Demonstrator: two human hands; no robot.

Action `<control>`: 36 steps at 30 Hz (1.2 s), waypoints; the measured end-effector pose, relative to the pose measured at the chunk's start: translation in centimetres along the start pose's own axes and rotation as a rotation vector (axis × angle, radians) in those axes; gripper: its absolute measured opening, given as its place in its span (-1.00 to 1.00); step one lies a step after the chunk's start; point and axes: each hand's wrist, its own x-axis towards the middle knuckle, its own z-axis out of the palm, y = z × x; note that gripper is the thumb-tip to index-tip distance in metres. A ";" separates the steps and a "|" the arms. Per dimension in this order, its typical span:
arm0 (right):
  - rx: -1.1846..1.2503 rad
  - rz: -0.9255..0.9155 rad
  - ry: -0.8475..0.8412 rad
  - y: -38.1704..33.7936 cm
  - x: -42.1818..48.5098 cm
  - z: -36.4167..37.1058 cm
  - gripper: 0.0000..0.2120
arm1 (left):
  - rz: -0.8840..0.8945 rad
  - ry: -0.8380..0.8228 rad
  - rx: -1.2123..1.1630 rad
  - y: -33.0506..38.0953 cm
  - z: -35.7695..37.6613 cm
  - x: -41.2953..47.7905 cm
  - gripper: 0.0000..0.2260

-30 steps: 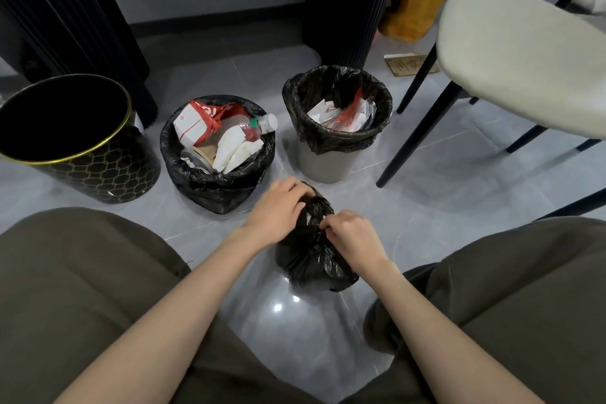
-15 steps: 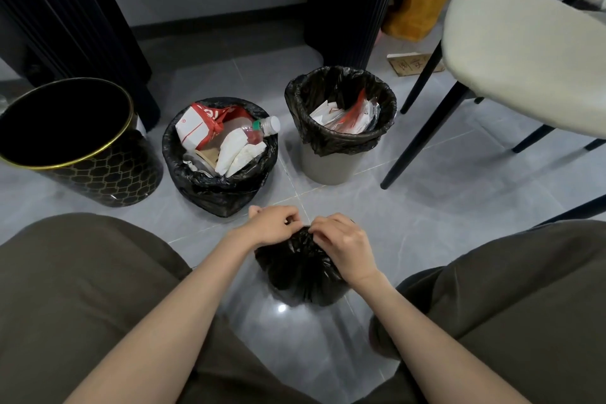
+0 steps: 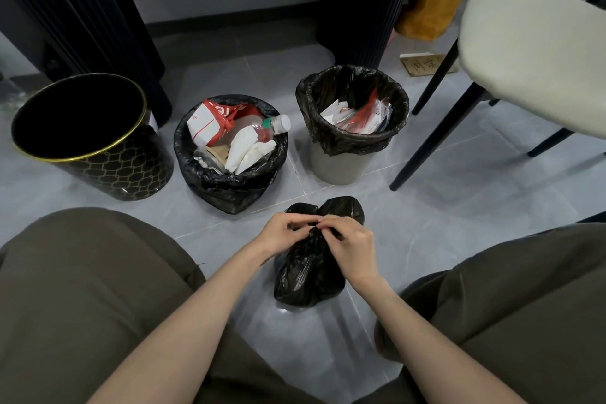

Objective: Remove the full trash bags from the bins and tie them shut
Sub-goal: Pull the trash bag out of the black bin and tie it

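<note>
Two bag loops (image 3: 343, 208) now beyond fingers (image 3: 296, 224)

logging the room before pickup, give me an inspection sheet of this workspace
surface: grey tile floor, glossy
job's things: small black bag on the floor, neck gathered; open bag full of rubbish, outside any bin; grey bin, liner in place; black and gold bin, looks empty
clutter: cardboard scrap beside the chair leg
grippers: left hand and right hand both pinch the small black bag's neck
cables: nothing seen
surroundings: chair, orange bag, dark pillar
</note>
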 end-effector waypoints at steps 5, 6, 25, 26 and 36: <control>0.008 -0.003 -0.021 0.2 -0.1 -0.3 -0.91 | -0.003 0.043 -0.030 -0.1 0.2 0.5 -0.77; 0.012 -0.011 -0.021 0.2 0.0 -0.4 -0.92 | -0.003 0.052 -0.022 -0.1 0.2 0.5 -0.78; -0.344 -0.275 -0.308 -0.5 1.4 -2.2 -0.96 | -0.088 0.081 0.039 0.5 -0.3 0.6 -0.86; -0.334 -0.268 -0.315 -0.5 1.3 -2.2 -0.96 | -0.085 0.077 0.052 0.5 -0.3 0.6 -0.86; 0.287 0.733 -0.204 -0.9 1.9 -2.4 -0.96 | -0.117 0.110 0.426 2.1 -1.0 -0.5 -0.89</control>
